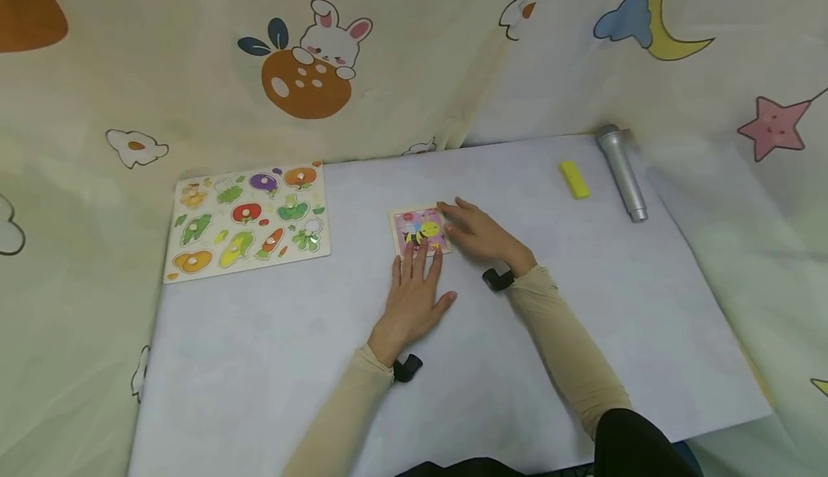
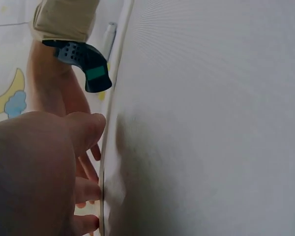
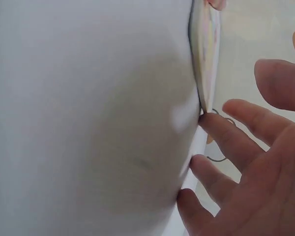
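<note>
A small square wooden puzzle (image 1: 402,225) with a bee picture on a pink ground lies flat at the middle of the table. My left hand (image 1: 414,297) rests with spread, straight fingers on its near edge, thumb out to the right. At the puzzle's right edge is my right hand (image 1: 480,234), fingers extended and the index fingertip at the upper right corner. In the right wrist view, the puzzle (image 3: 203,54) shows its thin side, with the right hand's fingers (image 3: 233,140) loosely spread beside it.
A vegetable peg puzzle board (image 1: 216,236) lies at the back left. Toward the back right are a yellow block (image 1: 573,179) and a silver, microphone-like cylinder (image 1: 622,173). A printed cloth (image 1: 414,46) hangs behind the white table (image 1: 272,362).
</note>
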{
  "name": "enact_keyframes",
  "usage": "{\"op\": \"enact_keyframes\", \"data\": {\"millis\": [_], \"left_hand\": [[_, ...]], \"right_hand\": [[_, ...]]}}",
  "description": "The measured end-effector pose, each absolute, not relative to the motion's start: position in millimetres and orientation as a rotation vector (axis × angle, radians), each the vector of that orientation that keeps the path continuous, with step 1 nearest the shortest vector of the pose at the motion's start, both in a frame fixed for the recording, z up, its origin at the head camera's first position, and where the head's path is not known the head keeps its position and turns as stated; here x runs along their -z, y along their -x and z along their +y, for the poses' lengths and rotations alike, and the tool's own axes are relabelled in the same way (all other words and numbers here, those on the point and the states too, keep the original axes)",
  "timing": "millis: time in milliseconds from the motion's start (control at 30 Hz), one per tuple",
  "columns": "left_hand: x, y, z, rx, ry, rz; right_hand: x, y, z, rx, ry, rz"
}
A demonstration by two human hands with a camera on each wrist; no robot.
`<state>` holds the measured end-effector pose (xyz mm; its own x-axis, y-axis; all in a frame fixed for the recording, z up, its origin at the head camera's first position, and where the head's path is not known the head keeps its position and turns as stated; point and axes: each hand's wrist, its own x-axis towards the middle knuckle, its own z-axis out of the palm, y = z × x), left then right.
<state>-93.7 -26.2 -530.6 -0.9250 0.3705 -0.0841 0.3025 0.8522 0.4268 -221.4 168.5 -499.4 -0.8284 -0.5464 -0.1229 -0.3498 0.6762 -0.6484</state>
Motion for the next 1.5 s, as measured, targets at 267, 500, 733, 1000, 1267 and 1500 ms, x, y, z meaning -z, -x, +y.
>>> {"op": "enact_keyframes", "data": {"millis": [267, 500, 733, 1000, 1267, 1500], "left_hand": [[531, 94, -25, -0.606, -0.495, 2.879], [532, 96, -25, -0.576, -0.498, 2.892], [535, 97, -26, -0.495, -0.501, 2.898], [537, 101, -29, -0.551, -0.492, 2.887], [538, 101, -33, -0.559, -0.48, 2.878], [542, 104, -32, -0.565, -0.461, 2.857]], "right_hand": [[490, 240, 157, 1.059, 0.794, 2.663], [489, 259, 127, 1.095, 0.786, 2.556], [497, 270, 102, 0.939, 0.943, 2.541], [500, 273, 88, 0.828, 0.956, 2.599], [493, 273, 82, 0.775, 0.897, 2.593], [495, 277, 79, 0.754, 0.941, 2.594]]}}
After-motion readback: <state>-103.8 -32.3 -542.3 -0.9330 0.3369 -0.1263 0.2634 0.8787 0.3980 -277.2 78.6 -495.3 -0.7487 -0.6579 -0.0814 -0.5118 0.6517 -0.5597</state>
